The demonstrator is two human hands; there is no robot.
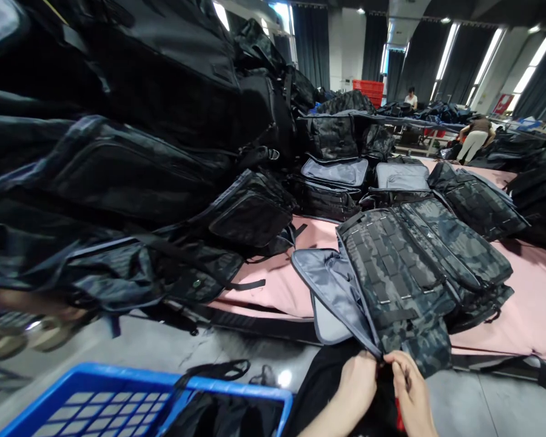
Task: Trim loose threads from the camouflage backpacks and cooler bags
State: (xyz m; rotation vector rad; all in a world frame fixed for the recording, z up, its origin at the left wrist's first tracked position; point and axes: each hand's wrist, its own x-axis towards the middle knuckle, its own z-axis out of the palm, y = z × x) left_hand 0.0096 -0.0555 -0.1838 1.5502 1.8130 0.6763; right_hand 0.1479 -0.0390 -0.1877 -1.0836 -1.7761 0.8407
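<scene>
A dark camouflage backpack (391, 267) with webbing rows lies tilted over the near table edge, its grey-lined flap (332, 285) hanging open on the left. My left hand (358, 379) is closed in a pinch on the bag's lower edge, at the end of the flap's seam. Close beside it, my right hand (409, 385) has thumb and fingers drawn together at the same corner. A small red piece (399, 414) shows under my right palm; I cannot make out what it belongs to. Black cloth lies below both hands.
A pink-covered table (277, 279) carries more camouflage bags (480, 203). Black bags (164, 79) are piled high at left. A blue crate (118, 376) with dark items stands below. At far left is a blurred arm (36, 303). Two people (475, 136) work farther back, near red crates (367, 91).
</scene>
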